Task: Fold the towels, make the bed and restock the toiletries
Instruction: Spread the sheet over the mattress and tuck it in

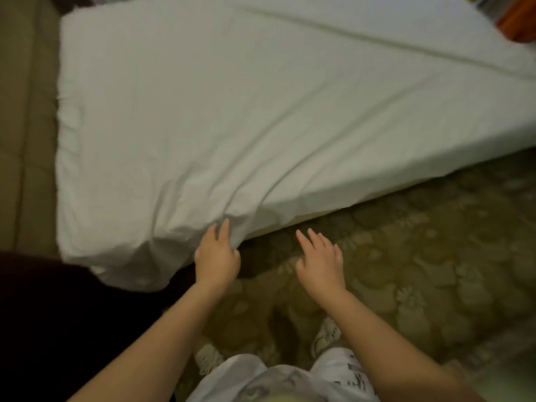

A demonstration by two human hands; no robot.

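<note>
Fingers (pixel 224 232) of your left hand (pixel 217 258) lie on the hanging edge of the white sheet (pixel 261 111), at the near corner of the bed (pixel 121 256). Two fingers point straight up the fabric and the others bend at the hem. The thumb is hidden, so you cannot tell whether the hand pinches the sheet or only presses it. Creases in the fabric fan out from this spot across the mattress top.

Your right hand (pixel 320 264) is just to the right, apart from the sheet, held wide with the fingers straight and spread. It grips nothing and hovers above the carpet (pixel 420 256) near the side of the bed.

The sheet covers the whole mattress, smooth farther away, with one long fold line running toward the far right. The carpet is olive with a leaf pattern. Below your arms are pale clothing with dark print (pixel 352 372) and two light shoes (pixel 326 335) on the carpet. A dark shape (pixel 58 329), too dim to identify, sits left of the bed corner. A blurred orange object (pixel 519 21) shows at the top right.
</note>
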